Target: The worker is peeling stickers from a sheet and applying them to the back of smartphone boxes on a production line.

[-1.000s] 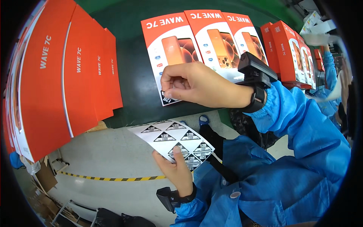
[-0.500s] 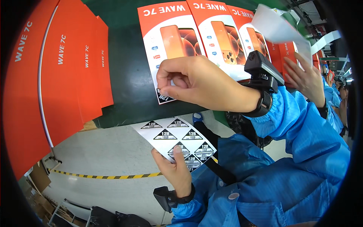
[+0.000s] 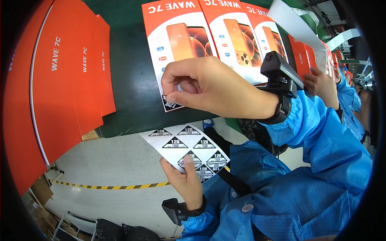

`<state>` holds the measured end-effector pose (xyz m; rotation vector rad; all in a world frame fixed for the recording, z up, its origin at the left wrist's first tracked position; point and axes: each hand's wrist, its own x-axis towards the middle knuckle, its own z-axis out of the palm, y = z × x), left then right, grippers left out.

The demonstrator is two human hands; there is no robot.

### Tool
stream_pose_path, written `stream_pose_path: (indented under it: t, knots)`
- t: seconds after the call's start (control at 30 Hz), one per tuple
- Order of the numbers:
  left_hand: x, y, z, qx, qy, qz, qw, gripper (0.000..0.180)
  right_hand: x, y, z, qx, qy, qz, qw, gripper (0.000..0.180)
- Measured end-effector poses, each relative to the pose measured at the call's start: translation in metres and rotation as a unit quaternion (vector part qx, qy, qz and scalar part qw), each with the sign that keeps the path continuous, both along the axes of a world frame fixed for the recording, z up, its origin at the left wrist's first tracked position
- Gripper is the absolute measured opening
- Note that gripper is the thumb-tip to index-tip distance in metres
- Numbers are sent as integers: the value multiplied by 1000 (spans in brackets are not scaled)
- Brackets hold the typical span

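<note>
My left hand point(image 3: 185, 180) is closed on a white sheet of stickers point(image 3: 165, 149), thumb on top, fingers beneath; the sheet carries black-and-white triangular labels. My right hand point(image 3: 201, 82) has its thumb and forefinger pinched at the near left corner of a flat orange-and-white phone box point(image 3: 159, 50). A black triangular sticker point(image 3: 172, 106) shows under those fingertips, at the box's corner; part of it is hidden by the thumb. Two similar boxes lie to the right, a middle box point(image 3: 231, 36) and a farther box point(image 3: 267, 38), partly behind my wrist.
Several orange boxes point(image 3: 76, 76) stand in a row at the left of the dark green table point(image 3: 128, 72). At right, a co-worker's hand point(image 3: 323, 86) is by more orange boxes point(image 3: 301, 56) and a white curled sheet point(image 3: 295, 20). Grey floor point(image 3: 108, 160) shows below the table edge.
My right hand and the box under it have shifted slightly left in view, as have the standing boxes. The co-worker's hand has moved lower. My left hand keeps the sheet almost still.
</note>
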<state>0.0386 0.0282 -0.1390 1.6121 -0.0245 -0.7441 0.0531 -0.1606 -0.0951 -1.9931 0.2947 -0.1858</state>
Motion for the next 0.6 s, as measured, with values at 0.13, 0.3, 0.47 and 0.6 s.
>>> stream_pose_path:
  t: [0.13, 0.3, 0.47, 0.6]
  knots:
    - [1, 0, -1, 11, -8, -11, 1000, 27, 1, 2, 2, -23, 18, -4, 1000, 7]
    - [1, -4, 3, -8, 12, 1, 1000, 26, -3, 3, -7, -145, -44, 10, 988, 13]
    - [1, -5, 5, -26, 14, 8, 1000, 24, -5, 4, -8, -359, -52, -40, 931, 28]
    - [-1, -4, 8, -14, -10, -9, 1000, 21, -1, 0, -5, -358, 5, -89, 929, 29]
